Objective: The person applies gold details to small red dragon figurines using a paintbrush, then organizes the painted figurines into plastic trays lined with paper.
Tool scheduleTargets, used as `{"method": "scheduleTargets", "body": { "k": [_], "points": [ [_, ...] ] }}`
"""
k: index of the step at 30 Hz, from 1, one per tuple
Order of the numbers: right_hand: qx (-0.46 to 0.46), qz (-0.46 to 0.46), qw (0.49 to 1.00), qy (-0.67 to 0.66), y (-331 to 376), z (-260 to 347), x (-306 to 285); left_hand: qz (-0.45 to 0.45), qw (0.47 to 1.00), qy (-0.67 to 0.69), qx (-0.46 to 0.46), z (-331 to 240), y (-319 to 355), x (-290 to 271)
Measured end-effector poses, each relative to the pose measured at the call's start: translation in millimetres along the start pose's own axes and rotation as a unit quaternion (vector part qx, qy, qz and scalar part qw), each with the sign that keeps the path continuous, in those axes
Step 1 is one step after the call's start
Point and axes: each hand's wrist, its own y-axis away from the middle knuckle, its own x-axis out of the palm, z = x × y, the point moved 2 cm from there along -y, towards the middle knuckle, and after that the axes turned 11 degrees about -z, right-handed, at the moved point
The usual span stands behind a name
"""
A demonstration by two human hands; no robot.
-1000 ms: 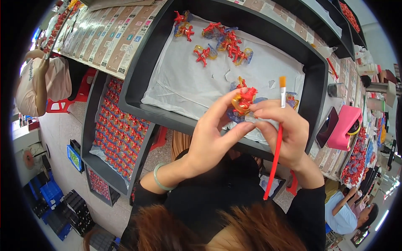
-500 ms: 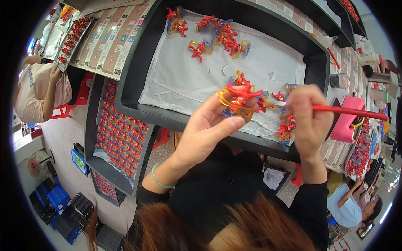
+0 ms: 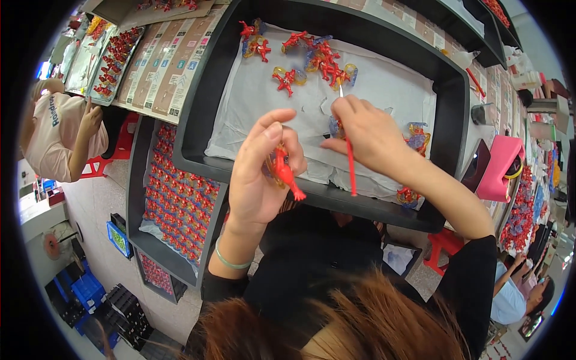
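My left hand (image 3: 259,165) is closed around a small red figurine (image 3: 283,173) with yellow and blue parts, near the tray's front edge. Its palm is tipped up and its index finger sticks out. Over the middle of the black tray (image 3: 201,114), my right hand (image 3: 373,133) grips a thin red-handled paintbrush (image 3: 351,165). The brush's pale tip points away from me and its handle end toward me. Just past my right fingertips lies another red and blue figurine (image 3: 336,126), partly hidden by the hand. Several more figurines (image 3: 327,63) lie on the tray's white lining sheet.
A lower black tray (image 3: 207,240) packed with rows of figurines stands at the left. A pink holder (image 3: 501,168) and a dark cup (image 3: 481,114) sit right of my tray. Co-workers sit far left and right; a long tray of figurines (image 3: 114,63) lies by the left one.
My left hand has moved left with its figurine and turned, so the figurine hangs downward. My right hand has swung left over the tray; the brush handle, earlier pointing right, now points toward me.
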Motion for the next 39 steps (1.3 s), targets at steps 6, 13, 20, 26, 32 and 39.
{"method": "scheduleTargets", "body": {
  "k": [6, 13, 20, 26, 32, 39],
  "points": [
    [0.095, 0.052, 0.994, -0.028, -11, -6, -6, 0.096, 0.984, -0.118, 0.098, -10, -1, 2],
    [0.328, -0.077, 0.713, -0.615, 18, 7, -45, -0.001, 0.943, -0.278, 0.182, 3, 3, 20],
    [0.243, -0.106, 0.716, -0.646, 42, 28, -53, 0.046, 0.915, -0.354, 0.188, 9, 8, 27],
    [0.28, -0.122, 0.798, -0.52, 43, 25, -61, 0.079, 0.88, -0.411, 0.226, 3, 16, 30],
    [0.267, -0.139, 0.768, -0.565, 42, 31, -63, 0.065, 0.935, -0.326, 0.126, 7, 13, 27],
    [-0.004, -0.221, 0.963, -0.157, 36, 46, -73, 0.113, 0.859, -0.457, 0.201, 24, 19, 30]
  ]
}}
